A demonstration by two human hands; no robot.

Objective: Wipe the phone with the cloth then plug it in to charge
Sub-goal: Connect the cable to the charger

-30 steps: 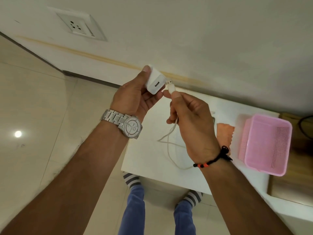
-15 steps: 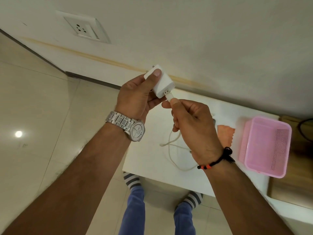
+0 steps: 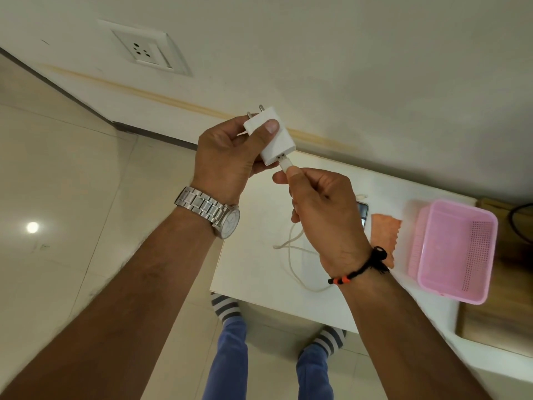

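Head view, looking down over both forearms. Left hand (image 3: 227, 157) closed round white charger (image 3: 272, 137), thumb pressed flat on its upper face, remaining fingers wrapped underneath; two metal prongs pointing up and away toward wall. Right hand (image 3: 320, 206) pinching white cable plug (image 3: 285, 164) between thumb and forefinger, plug seated in charger's lower port, a sliver of metal showing at the joint. Both hands raised well above white surface (image 3: 251, 267).

Cable (image 3: 294, 255) hanging from under right hand, looping loosely on surface below. Free end of cable (image 3: 362, 195) lying on surface beyond right hand, apart from phone.

Phone (image 3: 363, 213) lying flat on surface, mostly hidden behind right hand, only one dark corner and edge visible. Not connected to cable so far as visible. Orange cloth (image 3: 385, 232) spread flat on surface just beside phone, between phone and pink basket (image 3: 455, 249). Basket standing upright near right edge of surface, perforated wall visible.

Wall socket (image 3: 144, 50) set in wall at upper left, well apart from charger, nothing inserted. Silver watch (image 3: 210, 209) on left wrist; black thread band with orange beads (image 3: 357, 269) on right wrist. Blue trouser legs and striped socks (image 3: 227, 307) on tiled floor (image 3: 57, 168) under front edge of surface.
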